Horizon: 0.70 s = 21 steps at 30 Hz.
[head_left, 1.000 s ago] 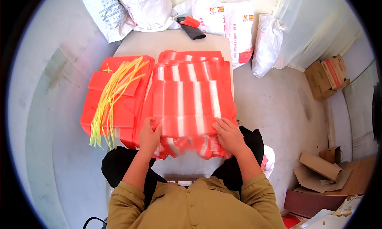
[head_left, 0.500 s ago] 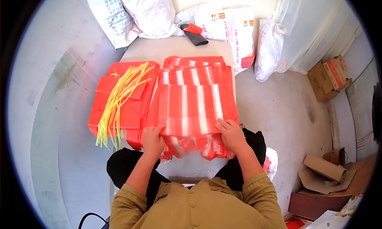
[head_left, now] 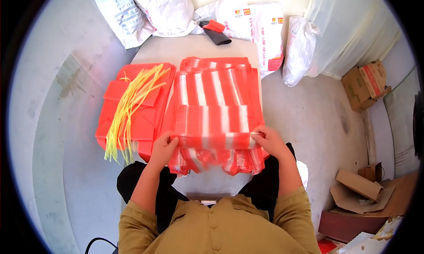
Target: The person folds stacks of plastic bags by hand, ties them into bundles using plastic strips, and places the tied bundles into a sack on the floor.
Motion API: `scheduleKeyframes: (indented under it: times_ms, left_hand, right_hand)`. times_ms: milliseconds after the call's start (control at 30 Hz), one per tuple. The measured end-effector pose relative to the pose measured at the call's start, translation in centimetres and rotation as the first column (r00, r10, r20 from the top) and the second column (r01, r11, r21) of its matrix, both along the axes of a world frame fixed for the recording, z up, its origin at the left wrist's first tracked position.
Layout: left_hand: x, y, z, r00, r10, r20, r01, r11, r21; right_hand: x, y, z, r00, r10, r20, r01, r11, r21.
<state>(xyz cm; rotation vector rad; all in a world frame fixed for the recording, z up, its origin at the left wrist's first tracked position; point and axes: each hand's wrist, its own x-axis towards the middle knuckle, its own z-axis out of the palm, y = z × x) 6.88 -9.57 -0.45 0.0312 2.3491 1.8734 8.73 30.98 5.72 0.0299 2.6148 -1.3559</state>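
Observation:
In front of me lies a pile of red-and-white striped plastic bags [head_left: 205,88], with the top one folded over on itself. My left hand [head_left: 162,150] pinches the left end of that bag's near folded edge between thumb and fingers. At the right end of the same edge, my right hand [head_left: 270,141] grips the plastic in a similar pinch. A narrow folded band [head_left: 214,141] stretches between the two hands. Crumpled striped ends hang below it toward my lap. To the left sits a stack of folded red bags [head_left: 119,93] with yellow strips [head_left: 128,112] lying across it.
A beige tabletop [head_left: 176,48] carries both piles. At its far side are a black-and-red object [head_left: 216,33] and several white sacks [head_left: 163,11]. Cardboard boxes [head_left: 366,86] stand at the right wall, with opened cardboard [head_left: 360,188] at lower right.
My hands have moved apart, the left one leftward and the right one rightward and slightly away from me. The top bag's upper fold line has come nearer, and a narrow band now shows along its near edge.

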Motion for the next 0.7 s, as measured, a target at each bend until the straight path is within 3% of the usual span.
scheduleKeyframes:
  times_ms: [100, 200, 367, 467, 600, 700]
  left_hand:
    - [-1.9, 1.6, 1.1, 0.993, 0.097, -0.06, -0.11, 0.956, -0.271]
    - [-3.3, 2.8, 0.8, 0.977, 0.157, -0.146, -0.199, 0.916, -0.348]
    - [-4.4, 2.8, -1.7, 0.969, 0.204, -0.136, -0.241, 0.895, -0.375]
    - [-4.4, 2.5, -2.4, 0.967, 0.236, -0.093, -0.253, 0.911, -0.327]
    - [-4.7, 2.5, -3.3, 0.96, 0.275, -0.047, -0.278, 0.925, -0.26]
    - [-4.9, 2.6, -3.4, 0.952, 0.284, -0.111, -0.305, 0.897, -0.321]
  right_hand:
    - [-2.7, 0.3, -2.2, 0.995, -0.09, -0.043, 0.085, 0.992, -0.095]
    - [-4.1, 0.0, -4.1, 0.981, -0.18, -0.075, 0.171, 0.979, -0.109]
    - [-5.2, -0.8, -5.9, 0.938, -0.266, -0.221, 0.236, 0.96, -0.153]
    - [-4.9, -0.9, -5.4, 0.95, -0.292, -0.115, 0.263, 0.941, -0.214]
    - [-5.0, -0.6, -6.9, 0.936, -0.255, -0.242, 0.241, 0.967, -0.088]
    - [-4.9, -0.4, -7.7, 0.922, -0.212, -0.325, 0.223, 0.975, -0.002]
